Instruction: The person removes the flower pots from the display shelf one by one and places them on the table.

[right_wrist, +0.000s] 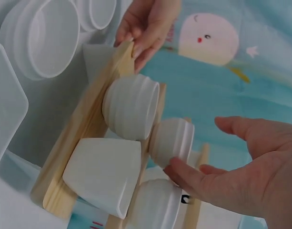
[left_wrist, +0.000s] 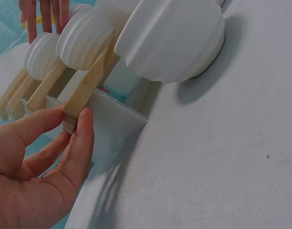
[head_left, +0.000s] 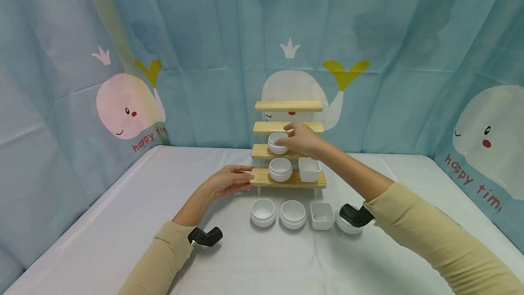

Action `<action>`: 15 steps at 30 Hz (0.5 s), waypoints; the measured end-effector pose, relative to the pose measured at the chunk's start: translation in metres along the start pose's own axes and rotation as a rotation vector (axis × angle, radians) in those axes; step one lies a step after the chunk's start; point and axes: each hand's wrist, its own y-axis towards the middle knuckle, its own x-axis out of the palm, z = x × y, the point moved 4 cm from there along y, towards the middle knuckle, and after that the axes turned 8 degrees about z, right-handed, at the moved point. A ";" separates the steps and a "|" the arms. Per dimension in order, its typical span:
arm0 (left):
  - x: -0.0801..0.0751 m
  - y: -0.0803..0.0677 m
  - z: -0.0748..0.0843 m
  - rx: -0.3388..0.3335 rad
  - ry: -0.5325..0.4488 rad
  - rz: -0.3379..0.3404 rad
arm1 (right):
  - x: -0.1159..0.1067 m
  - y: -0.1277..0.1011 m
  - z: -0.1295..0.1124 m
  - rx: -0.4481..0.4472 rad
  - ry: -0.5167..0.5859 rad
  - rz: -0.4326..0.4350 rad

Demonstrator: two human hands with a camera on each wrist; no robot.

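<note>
Pale blue curtains (head_left: 204,26) printed with cartoon whales (head_left: 123,108) hang behind and beside a white-clothed table (head_left: 245,263).

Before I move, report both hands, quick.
Left hand: closed, pinching the end of the lowest wooden shelf.
Right hand: open, fingertips at the rim of a white bowl, grip not closed around it.

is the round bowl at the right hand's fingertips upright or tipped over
Upright: in the head view, the round bowl stands base-down on the second board from the bottom, rim uppermost, by the right hand.
</note>
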 end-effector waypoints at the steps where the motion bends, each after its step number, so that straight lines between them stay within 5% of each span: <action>1: 0.000 0.000 0.000 0.000 -0.002 0.000 | 0.002 0.001 0.000 0.002 -0.012 0.005; 15: 0.000 -0.001 0.000 0.004 -0.002 -0.010 | 0.022 0.002 0.000 0.013 0.011 0.056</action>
